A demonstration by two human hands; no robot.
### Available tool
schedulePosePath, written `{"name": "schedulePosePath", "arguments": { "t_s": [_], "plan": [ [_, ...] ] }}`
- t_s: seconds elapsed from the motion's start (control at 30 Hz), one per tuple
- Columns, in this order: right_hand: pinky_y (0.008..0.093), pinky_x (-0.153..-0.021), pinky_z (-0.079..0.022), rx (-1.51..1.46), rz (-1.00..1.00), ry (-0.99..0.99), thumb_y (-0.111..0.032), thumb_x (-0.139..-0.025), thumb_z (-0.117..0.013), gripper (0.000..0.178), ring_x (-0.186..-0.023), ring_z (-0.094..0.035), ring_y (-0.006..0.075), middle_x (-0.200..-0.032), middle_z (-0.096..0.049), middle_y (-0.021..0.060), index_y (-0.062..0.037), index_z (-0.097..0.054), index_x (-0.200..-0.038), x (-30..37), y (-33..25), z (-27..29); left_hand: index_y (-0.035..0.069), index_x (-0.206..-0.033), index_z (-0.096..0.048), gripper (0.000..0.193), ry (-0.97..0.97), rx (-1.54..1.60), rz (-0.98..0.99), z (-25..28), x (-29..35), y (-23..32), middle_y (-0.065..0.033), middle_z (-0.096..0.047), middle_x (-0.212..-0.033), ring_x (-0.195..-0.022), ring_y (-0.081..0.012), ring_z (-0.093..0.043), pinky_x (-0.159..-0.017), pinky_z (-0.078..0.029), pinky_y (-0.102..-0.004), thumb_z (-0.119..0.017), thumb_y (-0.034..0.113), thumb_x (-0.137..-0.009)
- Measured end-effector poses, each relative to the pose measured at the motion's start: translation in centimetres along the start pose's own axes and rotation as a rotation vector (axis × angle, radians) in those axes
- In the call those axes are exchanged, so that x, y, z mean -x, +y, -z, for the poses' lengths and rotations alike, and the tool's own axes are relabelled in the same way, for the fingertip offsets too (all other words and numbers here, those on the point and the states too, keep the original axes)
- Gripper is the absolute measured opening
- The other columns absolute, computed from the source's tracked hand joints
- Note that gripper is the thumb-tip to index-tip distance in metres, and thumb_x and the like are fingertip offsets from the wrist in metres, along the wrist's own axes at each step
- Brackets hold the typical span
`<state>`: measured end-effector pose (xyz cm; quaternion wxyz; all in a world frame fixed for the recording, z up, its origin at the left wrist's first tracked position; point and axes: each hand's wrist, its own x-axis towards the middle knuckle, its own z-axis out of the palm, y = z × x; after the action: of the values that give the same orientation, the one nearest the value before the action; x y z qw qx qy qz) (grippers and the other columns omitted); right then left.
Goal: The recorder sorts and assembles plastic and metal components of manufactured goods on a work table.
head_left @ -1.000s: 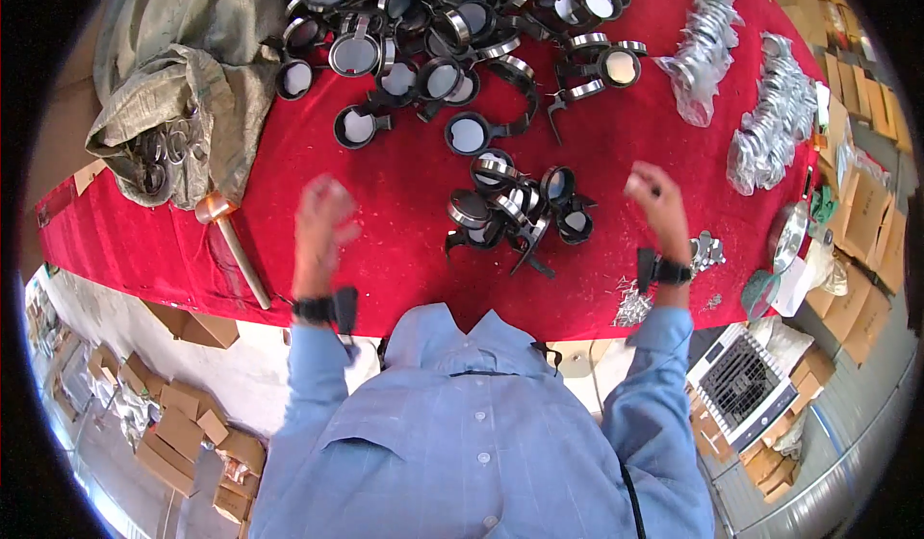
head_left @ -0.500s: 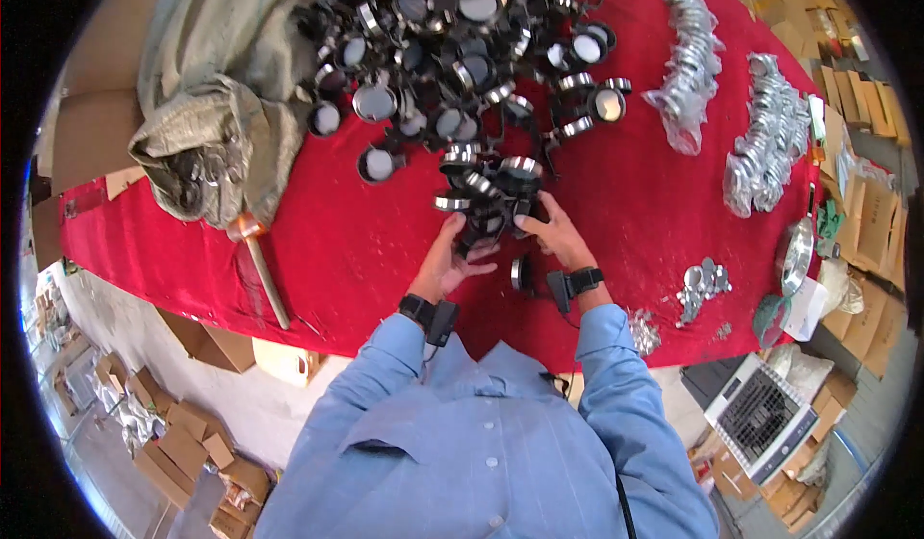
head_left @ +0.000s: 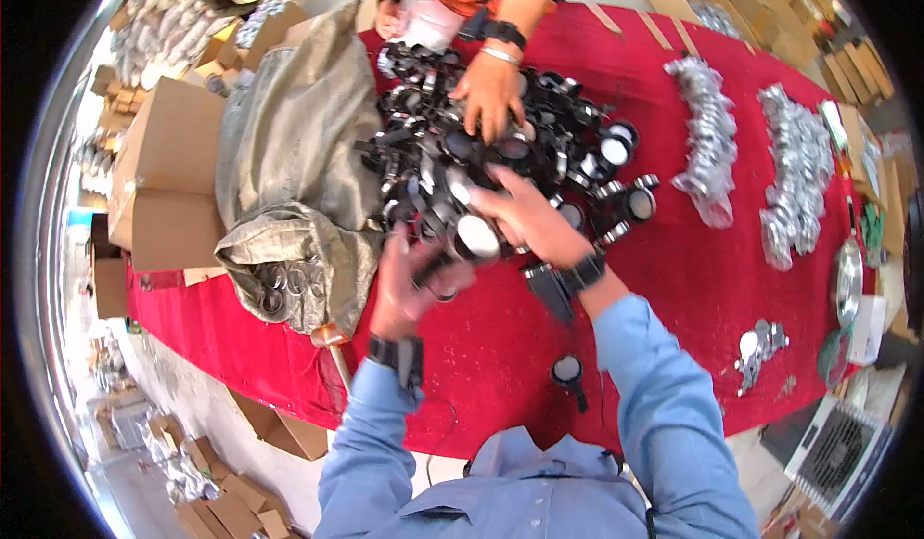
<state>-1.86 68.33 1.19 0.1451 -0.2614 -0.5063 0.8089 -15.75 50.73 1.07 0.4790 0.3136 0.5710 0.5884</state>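
Just right of the sack (head_left: 294, 140), black round parts (head_left: 515, 150) are lying heaped, the person's left hand (head_left: 404, 284) nearer the sack, right hand (head_left: 539, 219) farther, both blurred, fingers loosely parted, any grip impossible to tell.

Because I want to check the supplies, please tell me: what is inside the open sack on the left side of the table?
Several shiny rings show in the mouth of the sack. Anything deeper is covered by the sack itself and cannot be seen.
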Motion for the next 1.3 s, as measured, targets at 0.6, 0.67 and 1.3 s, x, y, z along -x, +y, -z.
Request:
{"name": "schedulePosePath", "arguments": {
  "t_s": [0.6,0.67,1.3],
  "plan": [
    [0.041,-0.085,-0.052,0.555,-0.295,0.682,-0.058,-0.078,-0.072,0.078,-0.113,-0.059,0.0272,-0.125,-0.058,0.0224,-0.0037,-0.056,-0.131,3.0,6.2,23.1,0.017,-0.147,-0.03,0.078,0.554,0.198,0.481,2.1,-0.3,-11.3,-0.0113,-0.037,-0.147,-0.134,-0.0362,-0.036,-0.095,-0.036,-0.0677,-0.065,0.052,-0.087],
    [0.037,-0.074,-0.054,0.535,-0.215,0.594,-0.052,-0.078,-0.075,0.075,-0.102,-0.062,0.0234,-0.114,-0.064,0.0181,-0.0017,-0.057,-0.129,1.1,6.9,21.4,0.017,-0.148,-0.027,0.08,0.5,0.275,0.49,1.8,-1.6,-11.4,-0.0132,-0.038,-0.145,-0.132,-0.0397,-0.037,-0.092,-0.04,-0.067,-0.067,0.05,-0.087],
    [0.039,-0.08,-0.05,0.583,-0.014,0.478,-0.023,-0.074,-0.07,0.042,-0.088,-0.066,0.0322,-0.1,-0.069,0.0188,-0.0053,-0.064,-0.112,-2.2,8.6,5.0,0.016,-0.125,-0.054,0.048,0.489,0.564,0.459,-2.2,-3.3,-11.7,-0.0068,-0.057,-0.12,-0.109,-0.0269,-0.057,-0.087,-0.049,-0.0545,-0.066,0.043,-0.087]
  ]
}}
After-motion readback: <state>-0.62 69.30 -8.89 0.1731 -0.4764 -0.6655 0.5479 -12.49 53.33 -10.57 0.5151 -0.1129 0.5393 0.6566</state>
